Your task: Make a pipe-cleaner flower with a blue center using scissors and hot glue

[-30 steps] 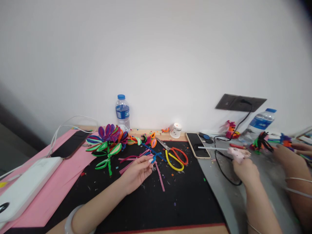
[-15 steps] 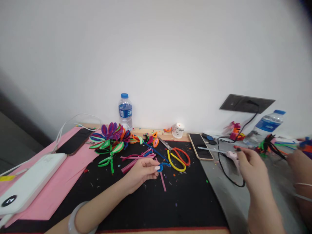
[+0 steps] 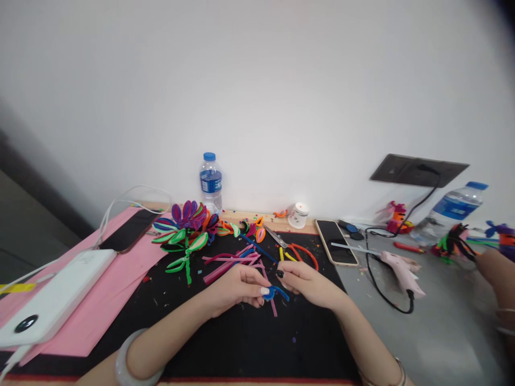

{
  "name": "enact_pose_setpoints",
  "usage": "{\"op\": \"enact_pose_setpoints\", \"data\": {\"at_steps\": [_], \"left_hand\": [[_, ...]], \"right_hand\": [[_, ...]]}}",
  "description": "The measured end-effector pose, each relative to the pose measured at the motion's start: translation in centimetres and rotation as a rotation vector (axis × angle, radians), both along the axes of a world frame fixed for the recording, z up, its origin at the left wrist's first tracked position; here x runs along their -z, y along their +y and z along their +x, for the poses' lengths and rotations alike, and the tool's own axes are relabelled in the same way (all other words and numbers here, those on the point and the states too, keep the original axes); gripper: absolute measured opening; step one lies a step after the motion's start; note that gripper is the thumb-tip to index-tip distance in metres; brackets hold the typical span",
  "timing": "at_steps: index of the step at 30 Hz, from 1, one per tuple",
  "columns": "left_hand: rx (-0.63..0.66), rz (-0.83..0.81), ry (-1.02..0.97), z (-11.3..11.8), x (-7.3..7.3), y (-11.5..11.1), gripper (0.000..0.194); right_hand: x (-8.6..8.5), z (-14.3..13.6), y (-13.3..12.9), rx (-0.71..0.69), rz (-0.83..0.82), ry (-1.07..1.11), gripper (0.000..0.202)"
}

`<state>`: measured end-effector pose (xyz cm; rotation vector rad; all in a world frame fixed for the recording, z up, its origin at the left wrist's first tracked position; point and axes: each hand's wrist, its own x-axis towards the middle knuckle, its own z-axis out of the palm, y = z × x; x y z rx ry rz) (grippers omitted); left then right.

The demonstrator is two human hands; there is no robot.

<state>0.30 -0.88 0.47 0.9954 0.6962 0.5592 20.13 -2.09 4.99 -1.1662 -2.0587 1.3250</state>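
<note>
My left hand (image 3: 241, 289) pinches a blue pipe cleaner (image 3: 269, 294) between thumb and fingers. It is curled into a small coil, and a short tail sticks out to the right. My right hand (image 3: 301, 279) is just right of the coil, fingers curled and thumb pressed in; what it holds, if anything, is hidden. Behind the hands lie pink and magenta pipe cleaners (image 3: 225, 262) and scissors (image 3: 303, 254) with red and yellow handles, partly covered by my right hand. A pink glue gun (image 3: 402, 273) with a clear stick rests on the grey surface to the right.
Pipe-cleaner flowers (image 3: 187, 230) lie at the back left, by a water bottle (image 3: 211, 185). A paper cup (image 3: 298, 215) and a phone (image 3: 336, 243) are behind my hands. At left are a white power bank (image 3: 60, 295) and another phone (image 3: 129, 230). Another person's hand (image 3: 494, 273) is at far right.
My right hand has left the glue gun, which now lies on the grey surface, and moved left beside the blue coil. My left hand keeps its pinch, slightly lower in view.
</note>
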Motion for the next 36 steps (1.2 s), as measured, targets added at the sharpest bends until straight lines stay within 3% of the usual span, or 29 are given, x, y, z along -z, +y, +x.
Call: {"op": "enact_pose_setpoints", "data": {"at_steps": [3, 10, 18, 27, 36], "left_hand": [[0.001, -0.020, 0.011, -0.1, 0.0, 0.1, 0.019], [-0.038, -0.053, 0.038, 0.1, -0.4, 0.1, 0.021], [-0.057, -0.066, 0.047, 0.0, -0.1, 0.3, 0.027], [0.050, 0.087, 0.144, -0.3, 0.1, 0.6, 0.025], [0.077, 0.136, 0.166, -0.4, 0.2, 0.7, 0.023]], "right_hand": [[0.6, -0.2, -0.2, -0.030, -0.064, 0.027, 0.025], [1.0, -0.2, -0.5, 0.000, -0.002, -0.024, 0.026], [1.8, 1.0, 0.1, 0.248, 0.115, 0.050, 0.022], [0.6, 0.7, -0.7, -0.020, 0.089, -0.132, 0.014], [0.6, 0.6, -1.0, -0.141, 0.098, -0.251, 0.014]]}}
